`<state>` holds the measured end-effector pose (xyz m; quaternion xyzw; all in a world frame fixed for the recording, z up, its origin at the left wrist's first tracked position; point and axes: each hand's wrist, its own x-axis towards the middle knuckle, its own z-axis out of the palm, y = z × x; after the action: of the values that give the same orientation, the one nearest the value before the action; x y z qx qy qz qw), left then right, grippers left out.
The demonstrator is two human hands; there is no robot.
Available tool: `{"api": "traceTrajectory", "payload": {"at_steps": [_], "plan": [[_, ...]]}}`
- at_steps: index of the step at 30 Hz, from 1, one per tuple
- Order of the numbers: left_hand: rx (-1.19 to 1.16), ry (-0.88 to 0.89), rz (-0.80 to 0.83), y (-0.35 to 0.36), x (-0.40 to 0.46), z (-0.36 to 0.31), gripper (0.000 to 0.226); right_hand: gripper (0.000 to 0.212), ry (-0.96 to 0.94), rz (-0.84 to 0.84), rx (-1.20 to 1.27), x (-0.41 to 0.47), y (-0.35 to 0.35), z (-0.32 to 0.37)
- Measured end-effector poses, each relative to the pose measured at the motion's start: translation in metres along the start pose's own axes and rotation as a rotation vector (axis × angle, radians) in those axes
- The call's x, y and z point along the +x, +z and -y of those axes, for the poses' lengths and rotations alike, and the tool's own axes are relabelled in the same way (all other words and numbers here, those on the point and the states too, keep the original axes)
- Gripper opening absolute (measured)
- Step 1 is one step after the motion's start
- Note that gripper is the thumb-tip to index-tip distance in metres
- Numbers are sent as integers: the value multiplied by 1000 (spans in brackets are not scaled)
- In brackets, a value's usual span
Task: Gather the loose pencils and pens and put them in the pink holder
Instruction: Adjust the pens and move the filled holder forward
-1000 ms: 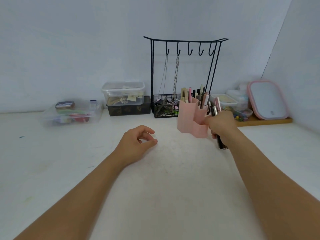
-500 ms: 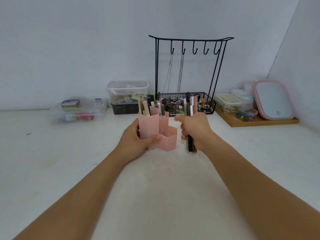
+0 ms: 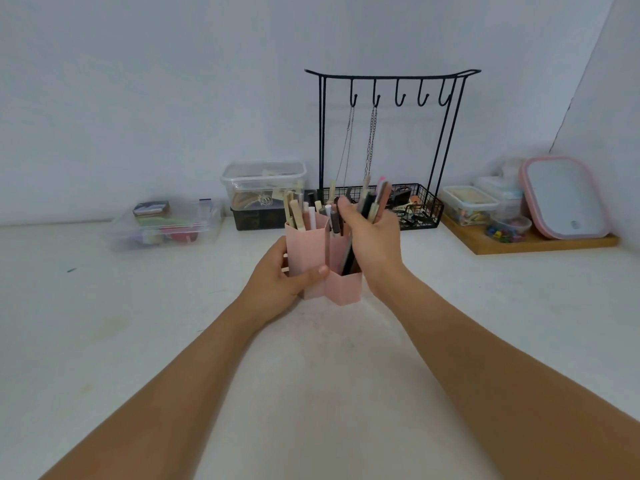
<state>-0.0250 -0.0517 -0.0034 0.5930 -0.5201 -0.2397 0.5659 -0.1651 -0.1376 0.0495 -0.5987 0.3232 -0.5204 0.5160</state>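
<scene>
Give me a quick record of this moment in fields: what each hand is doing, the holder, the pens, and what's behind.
left hand: grips the pink holder from its left side
right hand: closed on a bundle of pens, lower ends entering the front compartment
pink holder: upright on the white table, already holding pens
behind: black hook stand, clear boxes

The right hand (image 3: 375, 237) now tips its bundle of pens (image 3: 372, 202) into the pink holder (image 3: 313, 254), their lower ends entering the low front compartment.
</scene>
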Motion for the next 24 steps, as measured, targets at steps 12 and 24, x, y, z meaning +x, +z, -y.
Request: {"api": "traceTrajectory", "payload": {"at_steps": [12,24], "plan": [[-16,-14,-56,-4,1,-1,70,23,96,154,64,-3,-3,-35],[-3,-18,-158,-5,2,3,59,114,135,613,-16,13,-21,-55]]}}
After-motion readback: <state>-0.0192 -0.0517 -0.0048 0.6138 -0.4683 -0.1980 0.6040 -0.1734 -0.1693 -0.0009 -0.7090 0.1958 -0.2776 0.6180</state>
